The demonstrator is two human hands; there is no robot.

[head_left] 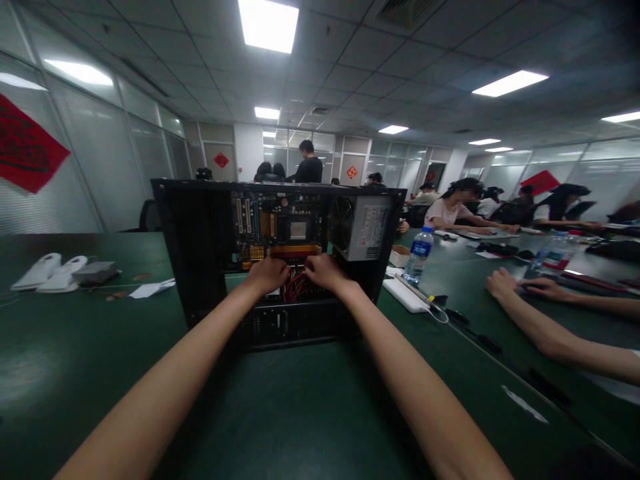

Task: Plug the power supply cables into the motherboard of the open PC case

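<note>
An open black computer case (193,267) stands on the green table in front of me. Inside it are a motherboard (280,213) with a bare square processor socket area (299,231), and a silver power supply (369,227) with a fan at upper right. Both my hands reach into the case at the red and yellow memory slots (295,251). My left hand (269,275) is curled at the slots' left end, and my right hand (325,272) at their right end. Their fingertips are hidden, so what they grip is unclear. Coloured power cables (296,288) hang between them.
White objects (63,272), a small grey box (94,273) and paper lie left. On the right are a water bottle (419,255), a white power strip (406,295) and cables. A co-worker's hands (503,283) rest further right; other people sit beyond.
</note>
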